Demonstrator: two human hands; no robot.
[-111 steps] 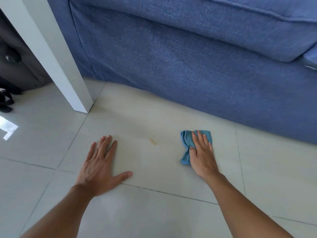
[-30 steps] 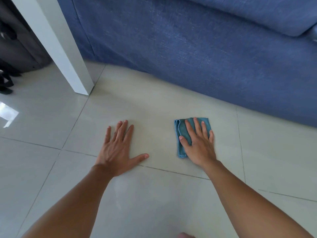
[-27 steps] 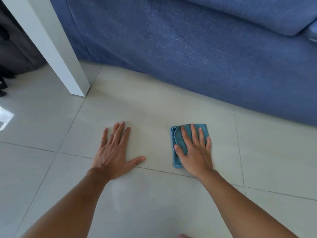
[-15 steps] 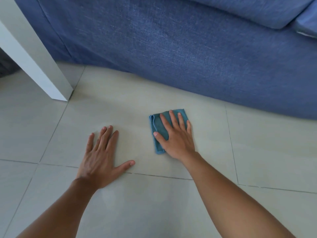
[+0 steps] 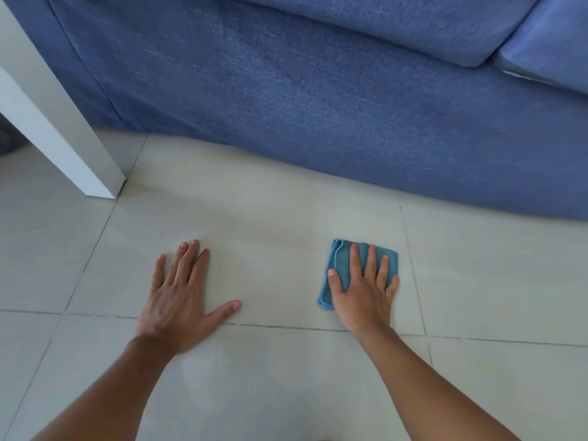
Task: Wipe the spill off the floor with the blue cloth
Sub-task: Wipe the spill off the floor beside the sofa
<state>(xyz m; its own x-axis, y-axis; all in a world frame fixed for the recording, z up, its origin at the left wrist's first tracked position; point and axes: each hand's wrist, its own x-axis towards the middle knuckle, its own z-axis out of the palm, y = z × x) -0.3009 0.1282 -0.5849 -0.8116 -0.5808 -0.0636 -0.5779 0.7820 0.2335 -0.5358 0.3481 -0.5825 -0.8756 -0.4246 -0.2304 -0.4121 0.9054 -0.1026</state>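
Observation:
A folded blue cloth point(image 5: 341, 262) lies flat on the pale tiled floor point(image 5: 280, 218), right of centre. My right hand point(image 5: 362, 291) presses down on it, palm flat and fingers spread, covering most of the cloth. My left hand point(image 5: 181, 297) rests flat on the bare tile to the left, fingers apart, holding nothing. No yellow stain shows on the tile between the two hands.
A blue fabric sofa point(image 5: 318, 90) runs along the far side, its base close behind the cloth. A white table leg point(image 5: 60, 135) stands on the floor at the left. Grout lines cross the tiles just below both hands.
The small yellowish spot seen between my hands 3.7 s ago is gone. My right hand slid the cloth left and then back to the right. My left hand stayed planted on the tile.

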